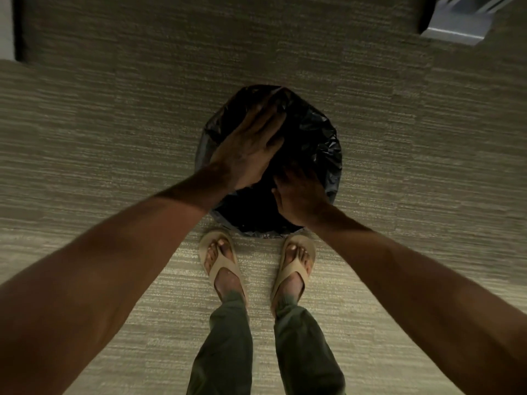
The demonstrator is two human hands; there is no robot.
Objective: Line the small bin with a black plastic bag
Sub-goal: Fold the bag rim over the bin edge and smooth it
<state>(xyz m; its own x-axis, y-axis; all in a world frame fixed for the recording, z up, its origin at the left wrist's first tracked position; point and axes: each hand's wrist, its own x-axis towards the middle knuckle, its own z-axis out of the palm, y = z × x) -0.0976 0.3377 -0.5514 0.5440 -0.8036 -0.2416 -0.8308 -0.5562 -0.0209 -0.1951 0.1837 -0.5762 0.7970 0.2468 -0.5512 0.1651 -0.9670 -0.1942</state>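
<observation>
A small round bin stands on the carpet just ahead of my feet, its body hidden under a crinkled black plastic bag (316, 138) that drapes over the rim all round. My left hand (251, 146) lies flat over the bag's left and far side, fingers stretched toward the far rim. My right hand (299, 192) reaches down into the bin's dark opening at the near right, its fingers hidden in the bag. The frame does not show whether either hand pinches the plastic.
Beige striped carpet (114, 138) surrounds the bin. My feet in tan sandals (219, 260) stand right behind it. A pale grey furniture corner (456, 27) shows at the top right, and a dark edge (17, 27) runs along the top left.
</observation>
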